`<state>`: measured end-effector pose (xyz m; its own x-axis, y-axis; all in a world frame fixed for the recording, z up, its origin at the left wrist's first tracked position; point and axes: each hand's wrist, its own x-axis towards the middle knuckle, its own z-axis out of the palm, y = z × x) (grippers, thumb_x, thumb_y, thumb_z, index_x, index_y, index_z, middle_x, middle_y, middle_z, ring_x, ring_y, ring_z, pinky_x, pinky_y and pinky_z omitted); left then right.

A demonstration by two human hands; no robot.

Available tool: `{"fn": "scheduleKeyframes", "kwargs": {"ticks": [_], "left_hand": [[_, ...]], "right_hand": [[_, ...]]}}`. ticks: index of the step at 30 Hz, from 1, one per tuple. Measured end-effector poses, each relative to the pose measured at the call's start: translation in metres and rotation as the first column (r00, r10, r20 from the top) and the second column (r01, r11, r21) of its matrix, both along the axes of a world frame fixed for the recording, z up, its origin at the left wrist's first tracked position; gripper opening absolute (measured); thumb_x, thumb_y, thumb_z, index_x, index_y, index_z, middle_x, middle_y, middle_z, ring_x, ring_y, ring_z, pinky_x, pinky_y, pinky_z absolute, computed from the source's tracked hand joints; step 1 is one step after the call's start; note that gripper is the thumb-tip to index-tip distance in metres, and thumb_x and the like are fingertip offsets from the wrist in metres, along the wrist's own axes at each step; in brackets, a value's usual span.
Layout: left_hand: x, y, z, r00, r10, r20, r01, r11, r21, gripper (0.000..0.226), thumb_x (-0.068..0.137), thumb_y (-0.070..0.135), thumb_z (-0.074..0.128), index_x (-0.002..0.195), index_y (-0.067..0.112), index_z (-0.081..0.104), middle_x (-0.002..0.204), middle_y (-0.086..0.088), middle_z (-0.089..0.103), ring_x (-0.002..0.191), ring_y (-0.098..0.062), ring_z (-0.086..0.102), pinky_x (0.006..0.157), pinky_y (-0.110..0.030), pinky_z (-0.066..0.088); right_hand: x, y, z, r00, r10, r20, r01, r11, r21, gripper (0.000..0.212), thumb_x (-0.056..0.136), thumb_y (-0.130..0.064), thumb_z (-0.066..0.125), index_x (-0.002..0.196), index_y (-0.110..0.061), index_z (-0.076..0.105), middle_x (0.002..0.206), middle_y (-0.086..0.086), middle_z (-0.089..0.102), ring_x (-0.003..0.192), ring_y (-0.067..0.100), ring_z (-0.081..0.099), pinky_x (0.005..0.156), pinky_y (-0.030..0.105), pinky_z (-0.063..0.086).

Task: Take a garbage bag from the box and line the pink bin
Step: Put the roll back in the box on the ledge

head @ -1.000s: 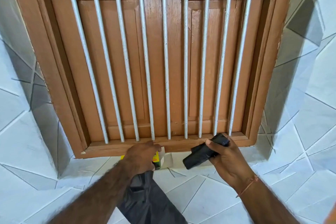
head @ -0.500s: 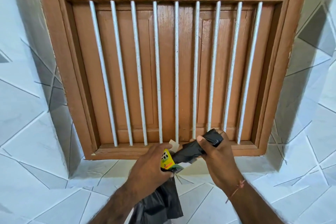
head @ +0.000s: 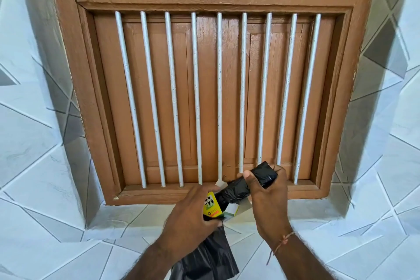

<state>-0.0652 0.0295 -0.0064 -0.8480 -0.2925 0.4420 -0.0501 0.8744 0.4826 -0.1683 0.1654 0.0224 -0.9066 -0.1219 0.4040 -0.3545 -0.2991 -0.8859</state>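
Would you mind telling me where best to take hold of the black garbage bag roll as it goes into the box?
Probably the free upper-right end of the garbage bag roll, from the right, where the right hand already wraps it. Its lower-left end sits in the yellow box held by the left hand.

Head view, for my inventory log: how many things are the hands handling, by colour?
Black: 2, the bag roll in the right hand and the loose bag under the left hand.
Yellow: 1, the box.
Total: 3.
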Motion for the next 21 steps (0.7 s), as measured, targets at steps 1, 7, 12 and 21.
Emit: {"fn": "scheduleKeyframes", "kwargs": {"ticks": [1, 7, 12, 21], "left_hand": [[0.000, 0.002, 0.000, 1.000, -0.006, -0.004, 0.006, 1.000, -0.001, 0.066, 0.072, 0.041, 0.078, 0.123, 0.049, 0.037, 0.123, 0.028, 0.044, 0.106, 0.005, 0.047, 0.090, -0.016, 0.044], [0.000, 0.007, -0.005, 1.000, -0.029, -0.005, 0.029, 0.999, 0.022, 0.066, 0.074, 0.041, 0.077, 0.125, 0.048, 0.036, 0.123, 0.029, 0.041, 0.107, 0.005, 0.045, 0.090, -0.010, 0.039], [0.002, 0.008, -0.002, 1.000, -0.026, 0.006, 0.026, 1.000, 0.014, 0.069, 0.075, 0.042, 0.076, 0.128, 0.049, 0.033, 0.120, 0.030, 0.037, 0.108, 0.004, 0.045, 0.091, -0.013, 0.041], [0.001, 0.009, -0.003, 0.999, -0.041, -0.015, 0.041, 0.999, 0.029, 0.067, 0.074, 0.040, 0.078, 0.128, 0.048, 0.038, 0.130, 0.026, 0.042, 0.111, 0.003, 0.046, 0.092, -0.010, 0.040]], "right_hand": [[0.001, 0.001, 0.000, 1.000, 0.016, 0.005, -0.016, 1.000, 0.009, 0.030, 0.082, -0.009, 0.073, 0.097, -0.016, 0.048, 0.086, 0.006, 0.060, 0.076, 0.013, 0.060, 0.059, 0.012, 0.051], [0.004, 0.000, 0.004, 0.999, 0.007, -0.034, -0.005, 0.998, 0.055, 0.032, 0.082, -0.008, 0.073, 0.101, -0.006, 0.047, 0.082, 0.003, 0.057, 0.073, 0.010, 0.056, 0.056, 0.010, 0.049], [-0.010, -0.003, 0.007, 0.995, 0.042, 0.089, -0.041, 0.999, -0.010, 0.029, 0.082, -0.008, 0.074, 0.097, -0.008, 0.050, 0.077, 0.001, 0.058, 0.069, 0.011, 0.057, 0.065, 0.023, 0.050], [0.000, 0.001, 0.006, 0.990, 0.095, -0.103, -0.059, 0.951, 0.303, 0.032, 0.081, -0.018, 0.075, 0.096, -0.015, 0.047, 0.080, 0.003, 0.057, 0.071, 0.012, 0.056, 0.055, 0.012, 0.049]]}}
